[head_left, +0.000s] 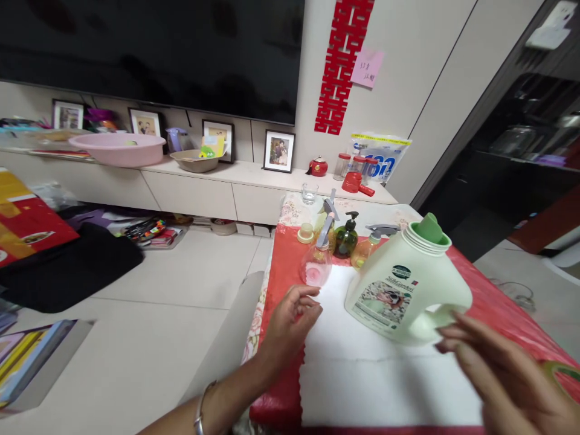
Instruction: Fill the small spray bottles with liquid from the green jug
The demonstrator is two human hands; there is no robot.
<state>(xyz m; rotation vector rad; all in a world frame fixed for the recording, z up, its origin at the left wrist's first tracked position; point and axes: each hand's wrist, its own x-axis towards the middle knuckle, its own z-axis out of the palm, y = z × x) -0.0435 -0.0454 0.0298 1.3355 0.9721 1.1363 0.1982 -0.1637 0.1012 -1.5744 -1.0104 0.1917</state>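
Observation:
A large pale green detergent jug [399, 284] with a green spout stands, leaning a little, on a white mat [362, 374] on the red-covered table [283, 266]. My right hand [502, 374] is at the lower right, slightly blurred. Its fingers are stretched out and the tips reach the jug's handle without closing round it. My left hand [290, 323] rests on the left edge of the mat with loosely bent fingers and holds nothing. It is nearest a clear spray bottle [317, 263] just beyond it.
Behind the mat stand a dark green pump bottle [347, 235], an amber spray bottle [369, 244], a small yellow jar [306, 233] and a glass [310, 193]. A green ring-shaped object [564, 370] lies by my right hand. A low cabinet [194, 193] with a pink basin [118, 148] lines the wall.

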